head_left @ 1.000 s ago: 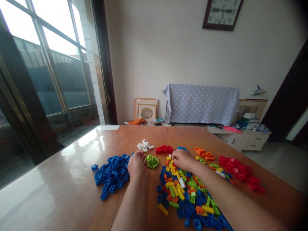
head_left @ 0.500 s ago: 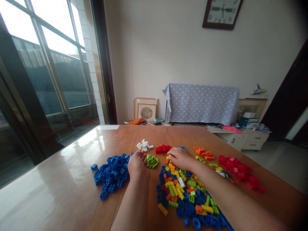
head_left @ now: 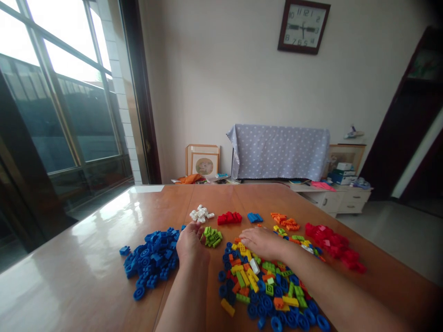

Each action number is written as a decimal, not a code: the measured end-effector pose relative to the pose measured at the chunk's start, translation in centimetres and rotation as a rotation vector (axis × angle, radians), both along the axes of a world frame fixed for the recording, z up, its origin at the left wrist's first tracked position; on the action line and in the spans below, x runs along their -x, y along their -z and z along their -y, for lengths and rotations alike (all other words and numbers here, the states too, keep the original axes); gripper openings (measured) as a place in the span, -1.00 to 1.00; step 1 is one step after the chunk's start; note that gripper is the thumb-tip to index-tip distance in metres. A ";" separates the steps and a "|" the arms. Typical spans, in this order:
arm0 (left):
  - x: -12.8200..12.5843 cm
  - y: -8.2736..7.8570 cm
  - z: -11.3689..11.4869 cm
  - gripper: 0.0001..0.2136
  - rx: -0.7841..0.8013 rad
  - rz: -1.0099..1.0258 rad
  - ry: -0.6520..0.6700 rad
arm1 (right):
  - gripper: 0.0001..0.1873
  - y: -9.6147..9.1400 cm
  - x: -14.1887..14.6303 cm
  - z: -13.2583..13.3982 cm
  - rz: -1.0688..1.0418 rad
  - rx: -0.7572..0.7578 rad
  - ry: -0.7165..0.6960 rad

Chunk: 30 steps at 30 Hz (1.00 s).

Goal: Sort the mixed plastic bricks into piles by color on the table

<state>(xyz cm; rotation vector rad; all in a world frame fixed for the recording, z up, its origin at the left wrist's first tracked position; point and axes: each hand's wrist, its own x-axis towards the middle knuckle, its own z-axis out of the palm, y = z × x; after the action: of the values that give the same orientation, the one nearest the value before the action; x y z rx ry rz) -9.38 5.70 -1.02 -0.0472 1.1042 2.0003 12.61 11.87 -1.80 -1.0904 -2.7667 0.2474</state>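
Observation:
My left hand (head_left: 190, 242) is between a heap of blue bricks (head_left: 152, 258) and a small pile of light green bricks (head_left: 212, 237). Its fingers are curled and partly hidden, so whatever they may hold does not show. Just beyond its fingertips lies a cluster of white bricks (head_left: 200, 214). My right hand (head_left: 261, 243) rests low over the far edge of a mixed pile of bricks (head_left: 245, 276), palm down and fingers stretched to the left. No brick is visible in it.
Red bricks (head_left: 229, 218), a few blue bricks (head_left: 255, 217) and orange bricks (head_left: 285, 221) form small groups farther back. Translucent red pieces (head_left: 334, 246) lie at the right, past my forearm. The wooden table (head_left: 86, 258) reflects window light.
My right hand has drawn back slightly toward the mixed pile, uncovering the small blue group behind it. My left hand stays by the green bricks. The view has shifted a little.

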 end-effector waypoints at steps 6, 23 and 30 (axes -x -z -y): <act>0.1 0.3 -0.2 -0.75 0.001 -0.012 0.000 | -0.58 -0.2 -3.2 -3.8 -0.295 -0.025 0.273; 0.1 0.2 -0.1 -0.77 0.007 -0.008 0.017 | -0.67 0.7 -2.9 -4.8 -0.140 -0.008 0.280; 0.1 0.5 -0.2 -0.75 0.012 -0.003 0.016 | -0.63 0.2 -0.6 -2.3 0.030 0.011 0.064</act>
<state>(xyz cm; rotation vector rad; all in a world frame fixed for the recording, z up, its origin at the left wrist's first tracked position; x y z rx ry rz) -9.51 5.88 -1.49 -0.0416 1.1152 1.9807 13.18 14.16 -2.02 -1.1930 -2.7538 0.2405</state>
